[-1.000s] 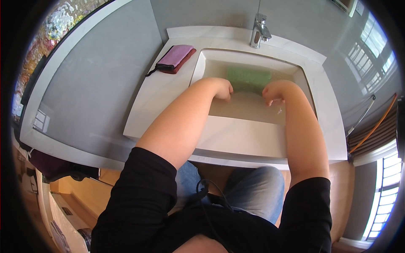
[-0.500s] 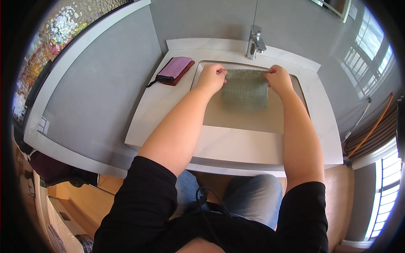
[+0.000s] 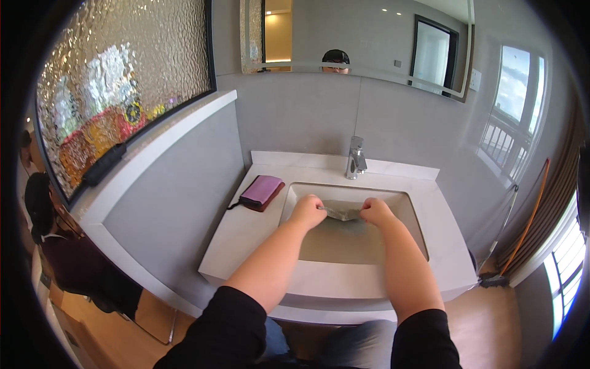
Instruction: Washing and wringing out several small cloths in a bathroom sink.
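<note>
A thin grey-green cloth (image 3: 342, 213) is stretched between my two hands, low in a white sink (image 3: 415, 230) that holds cloudy water. My left hand (image 3: 309, 211) pinches one upper corner of the cloth, and my right hand (image 3: 376, 211) pinches the other. Its top edge sags between them, and the lower part is under the water, where it blurs from sight. Both forearms reach over the sink's front edge. Behind the sink stands a chrome faucet (image 3: 355, 158).
On the white countertop (image 3: 236, 246), left of the sink, lie a folded purple cloth (image 3: 263, 188) and a dark red one (image 3: 274, 200). A mirror (image 3: 362, 43) hangs above. Behind the grey partition (image 3: 178, 184) at left, a person (image 3: 77, 258) sits. An orange pole (image 3: 530, 212) leans at right.
The view has tipped up, bringing in the mirror. My hands have lowered the cloth, and less of it shows above the water. Its top edge now sags and my hands are closer together.
</note>
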The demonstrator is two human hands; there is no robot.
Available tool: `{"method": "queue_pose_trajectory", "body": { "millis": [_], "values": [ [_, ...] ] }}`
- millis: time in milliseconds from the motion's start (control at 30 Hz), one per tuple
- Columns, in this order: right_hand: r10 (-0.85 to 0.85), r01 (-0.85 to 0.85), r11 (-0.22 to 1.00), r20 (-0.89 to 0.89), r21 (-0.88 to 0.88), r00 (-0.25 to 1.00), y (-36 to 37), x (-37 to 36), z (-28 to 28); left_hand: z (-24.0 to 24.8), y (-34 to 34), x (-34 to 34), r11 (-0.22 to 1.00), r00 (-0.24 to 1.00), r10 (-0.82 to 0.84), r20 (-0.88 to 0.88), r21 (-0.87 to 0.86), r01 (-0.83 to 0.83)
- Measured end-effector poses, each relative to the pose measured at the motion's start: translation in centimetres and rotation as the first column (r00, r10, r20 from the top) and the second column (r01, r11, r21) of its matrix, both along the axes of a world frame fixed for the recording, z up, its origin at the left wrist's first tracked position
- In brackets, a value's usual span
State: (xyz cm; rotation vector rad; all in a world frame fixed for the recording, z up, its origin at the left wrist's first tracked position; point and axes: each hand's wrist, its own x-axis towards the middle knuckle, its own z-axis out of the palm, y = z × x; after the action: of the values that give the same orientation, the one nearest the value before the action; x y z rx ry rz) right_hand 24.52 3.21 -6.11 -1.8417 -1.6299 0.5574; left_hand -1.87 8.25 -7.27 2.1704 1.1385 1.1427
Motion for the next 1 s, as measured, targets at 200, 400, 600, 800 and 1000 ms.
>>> {"method": "queue_pose_trajectory", "body": {
  "millis": [200,400,600,800,1000],
  "values": [
    [0.152,-0.081,0.944,0.202,-0.321,0.968,-1.3,-0.8,0.1,-0.6,-0.5,0.9,0.979,0.898,-0.055,-0.436,-0.202,-0.038],
    [0.437,-0.189,0.818,0.373,-0.544,0.819,-1.6,-1.8,0.4,-0.6,-1.3,0.2,0.898,0.778,-0.255,-0.574,-0.439,-0.030],
    [-0.094,-0.031,0.790,-0.171,-0.613,0.981,-1.6,-0.5,0.5,1.4,-0.5,1.1,0.783,0.925,-0.205,-0.321,-0.620,-0.042],
    [-0.156,0.180,0.984,-0.445,0.013,0.882,-1.4,-0.6,3.4,0.5,1.6,0.4,0.765,0.916,0.004,0.400,-0.591,0.255],
    [-0.055,0.227,0.814,-0.317,0.535,0.947,-2.3,-3.0,5.2,1.9,0.8,0.6,0.982,0.870,-0.139,0.473,0.176,0.061]
  ]
}}
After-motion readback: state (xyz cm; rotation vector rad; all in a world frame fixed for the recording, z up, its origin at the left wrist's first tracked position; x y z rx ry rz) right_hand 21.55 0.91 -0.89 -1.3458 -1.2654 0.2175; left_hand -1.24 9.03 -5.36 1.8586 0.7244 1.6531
